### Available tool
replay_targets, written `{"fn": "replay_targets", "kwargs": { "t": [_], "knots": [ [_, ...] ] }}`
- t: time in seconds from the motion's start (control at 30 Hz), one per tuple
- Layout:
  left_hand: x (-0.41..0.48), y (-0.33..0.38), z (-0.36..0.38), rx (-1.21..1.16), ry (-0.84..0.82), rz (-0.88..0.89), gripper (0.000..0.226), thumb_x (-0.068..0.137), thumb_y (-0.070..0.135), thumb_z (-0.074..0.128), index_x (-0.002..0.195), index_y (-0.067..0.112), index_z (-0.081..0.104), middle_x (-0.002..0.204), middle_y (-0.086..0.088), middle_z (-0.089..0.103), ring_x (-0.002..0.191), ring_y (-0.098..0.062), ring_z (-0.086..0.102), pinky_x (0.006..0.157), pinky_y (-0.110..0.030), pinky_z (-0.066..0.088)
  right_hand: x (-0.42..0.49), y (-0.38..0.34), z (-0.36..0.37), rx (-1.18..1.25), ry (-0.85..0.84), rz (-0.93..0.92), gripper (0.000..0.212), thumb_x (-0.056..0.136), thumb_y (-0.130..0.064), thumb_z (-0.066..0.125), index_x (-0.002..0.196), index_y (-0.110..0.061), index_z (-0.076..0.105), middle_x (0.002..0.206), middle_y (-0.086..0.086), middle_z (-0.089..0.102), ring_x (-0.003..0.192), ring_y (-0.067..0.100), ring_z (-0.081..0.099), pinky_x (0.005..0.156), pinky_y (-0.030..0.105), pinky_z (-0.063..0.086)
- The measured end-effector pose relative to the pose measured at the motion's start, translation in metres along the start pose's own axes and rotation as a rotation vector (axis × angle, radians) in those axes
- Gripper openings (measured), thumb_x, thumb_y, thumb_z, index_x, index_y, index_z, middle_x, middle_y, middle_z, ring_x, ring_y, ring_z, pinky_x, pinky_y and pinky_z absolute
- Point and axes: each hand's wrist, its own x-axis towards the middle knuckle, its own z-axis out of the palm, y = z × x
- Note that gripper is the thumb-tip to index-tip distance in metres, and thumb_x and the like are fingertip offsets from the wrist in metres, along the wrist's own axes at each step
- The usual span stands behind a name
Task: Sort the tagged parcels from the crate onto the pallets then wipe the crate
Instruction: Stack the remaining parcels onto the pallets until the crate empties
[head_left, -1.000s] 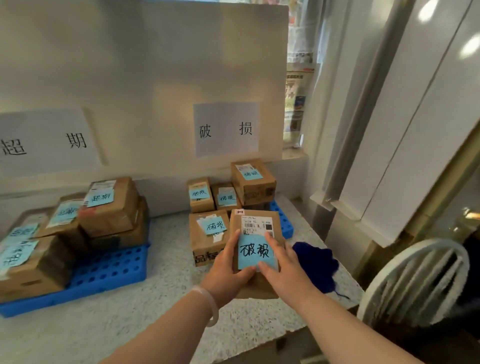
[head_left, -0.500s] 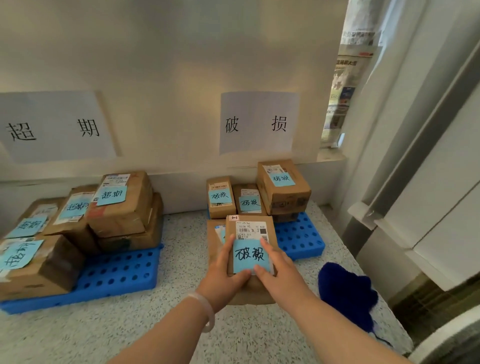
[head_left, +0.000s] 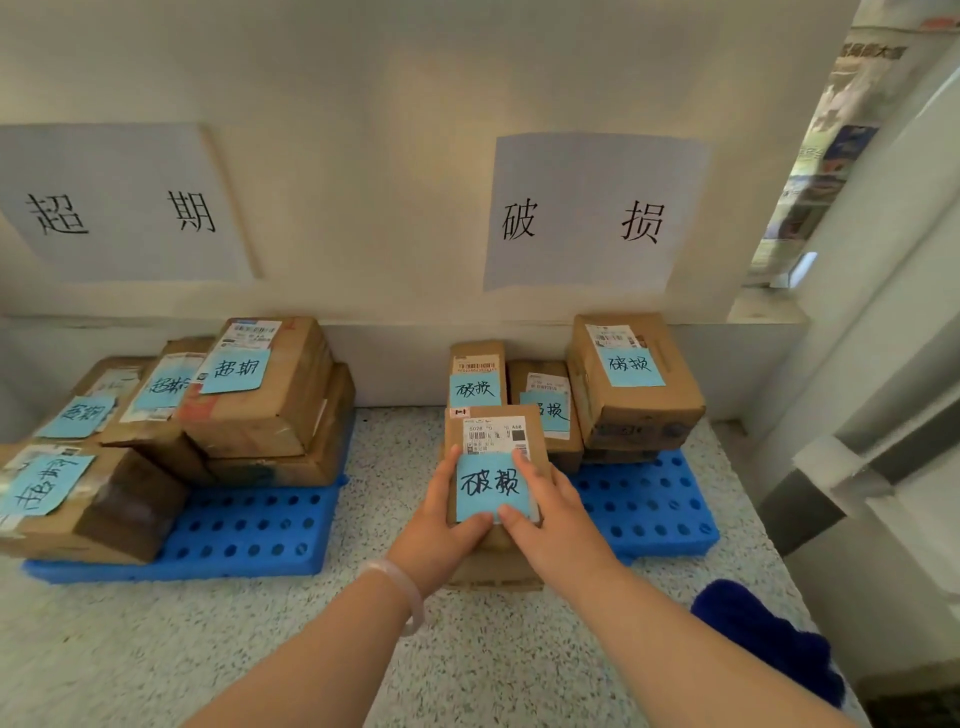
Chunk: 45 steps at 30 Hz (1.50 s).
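On the far left, the blue perforated pallet (head_left: 249, 535) under the wall sheet reading 超期 (head_left: 122, 208) carries a stack of cardboard parcels, each with a light blue note bearing the same two characters; the topmost one (head_left: 260, 384) leans on the boxes beneath it. That pile looks settled, and no hand is near it.

In the middle, both hands grip one parcel (head_left: 496, 441) whose blue tag (head_left: 491, 486) reads 破损. The left hand (head_left: 441, 525) clasps its left edge with the thumb lying along the lower edge of the tag; a pale bangle (head_left: 402, 587) sits on that wrist. The right hand (head_left: 550, 514) wraps the right edge, fingers pressed on the top face. The parcel is at the front left of the right-hand pallet (head_left: 654, 509), over another box whose lower front shows beneath the hands. Whether it already rests on that box or is held just above it, I cannot tell.

Behind it, under the sheet reading 破损 (head_left: 587, 218), three more tagged parcels stand on the pallet: a narrow one (head_left: 475, 379), a lower one (head_left: 545, 405) beside it, and a larger one (head_left: 631, 379) on the right, stacked on another box.

At the lower right a dark blue cloth (head_left: 763, 634) lies on the speckled counter (head_left: 156, 649), untouched.

By my reading, sorting is well advanced and this parcel is being placed in its matching group. The crate is out of view, so how many parcels are left is unknown; the wiping seems yet to come.
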Motion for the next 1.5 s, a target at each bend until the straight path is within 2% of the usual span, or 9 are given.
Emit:
{"fn": "replay_targets", "kwargs": {
  "t": [0.23, 0.33, 0.43, 0.53, 0.63, 0.73, 0.93, 1.27, 1.5],
  "knots": [
    [0.01, 0.004, -0.009, 0.058, -0.009, -0.008, 0.079, 0.093, 0.03, 0.066, 0.139, 0.058, 0.008, 0.126, 0.015, 0.054, 0.104, -0.007, 0.062, 0.071, -0.018, 0.051, 0.015, 0.0, 0.003, -0.061, 0.011, -0.03, 0.07, 0.094, -0.046, 0.055, 0.151, -0.045, 0.015, 0.149, -0.007, 0.022, 0.132, 0.012, 0.034, 0.107, 0.038, 0.043],
    [0.009, 0.004, -0.01, 0.075, -0.009, -0.02, 0.08, 0.092, 0.034, 0.067, 0.14, 0.06, 0.008, 0.127, 0.015, 0.054, 0.104, -0.009, 0.063, 0.073, -0.025, 0.055, 0.015, -0.001, 0.003, -0.063, -0.003, -0.027, 0.071, 0.094, -0.047, 0.055, 0.151, -0.047, 0.013, 0.149, -0.006, 0.021, 0.132, 0.011, 0.034, 0.107, 0.038, 0.043],
    [0.005, 0.009, -0.014, 0.162, -0.005, 0.0, 0.084, 0.091, 0.041, 0.066, 0.149, 0.053, 0.008, 0.132, 0.009, 0.049, 0.11, -0.01, 0.056, 0.084, -0.028, 0.054, 0.012, -0.005, 0.0, -0.119, -0.017, 0.003, 0.071, 0.092, -0.054, 0.054, 0.149, -0.052, 0.012, 0.158, -0.008, 0.006, 0.141, 0.016, 0.025, 0.112, 0.042, 0.038],
    [-0.004, 0.016, -0.018, 0.305, 0.006, 0.038, 0.084, 0.091, 0.044, 0.063, 0.154, 0.047, 0.006, 0.147, 0.003, 0.034, 0.127, -0.012, 0.039, 0.105, -0.034, 0.04, -0.002, -0.011, -0.006, -0.187, -0.001, 0.013, 0.069, 0.091, -0.057, 0.053, 0.149, -0.053, 0.014, 0.161, -0.011, -0.006, 0.148, 0.018, 0.01, 0.117, 0.044, 0.029],
    [-0.02, 0.023, -0.02, 0.434, 0.008, 0.055, 0.086, 0.09, 0.051, 0.061, 0.153, 0.05, 0.002, 0.165, 0.006, 0.002, 0.15, -0.024, 0.013, 0.119, -0.049, 0.025, -0.027, -0.017, -0.007, -0.245, 0.032, -0.016, 0.072, 0.091, -0.057, 0.053, 0.15, -0.05, 0.012, 0.162, -0.013, -0.01, 0.149, 0.016, -0.001, 0.119, 0.047, 0.022],
    [-0.041, 0.025, -0.02, 0.595, 0.021, 0.115, 0.09, 0.087, 0.06, 0.059, 0.153, 0.049, -0.002, 0.164, 0.007, -0.012, 0.152, -0.026, -0.001, 0.121, -0.051, 0.017, -0.058, -0.021, -0.003, -0.341, 0.068, -0.037, 0.081, 0.089, -0.057, 0.055, 0.152, -0.048, 0.005, 0.161, -0.012, -0.013, 0.149, 0.015, -0.005, 0.12, 0.046, 0.016],
    [-0.081, 0.026, -0.006, 0.912, 0.074, 0.387, 0.09, 0.088, 0.066, 0.052, 0.152, 0.048, -0.009, 0.163, 0.004, -0.017, 0.151, -0.022, -0.011, 0.122, -0.047, -0.003, -0.116, -0.01, 0.012, -0.45, 0.159, -0.015, 0.095, 0.082, -0.066, 0.059, 0.152, -0.047, -0.001, 0.162, -0.011, -0.014, 0.15, 0.015, -0.006, 0.12, 0.042, 0.011],
    [-0.156, 0.025, 0.102, 1.014, -0.239, 0.685, 0.094, 0.087, 0.068, 0.053, 0.15, 0.05, -0.015, 0.163, 0.005, -0.018, 0.151, -0.02, -0.011, 0.122, -0.047, -0.005, -0.251, 0.031, -0.003, -0.535, 0.305, 0.242, 0.1, 0.08, -0.068, 0.059, 0.154, -0.039, -0.002, 0.162, -0.005, -0.015, 0.149, 0.015, -0.015, 0.12, 0.038, -0.003],
    [-0.202, 0.044, 0.194, 1.029, -0.426, 0.886, 0.093, 0.088, 0.065, 0.052, 0.15, 0.048, -0.016, 0.165, 0.003, -0.009, 0.152, -0.021, -0.003, 0.123, -0.046, 0.004, -0.339, 0.081, -0.043, -0.506, 0.447, 0.462, 0.099, 0.083, -0.066, 0.059, 0.153, -0.04, -0.007, 0.163, -0.004, -0.013, 0.15, 0.018, -0.012, 0.12, 0.039, -0.002]
  ]
}}
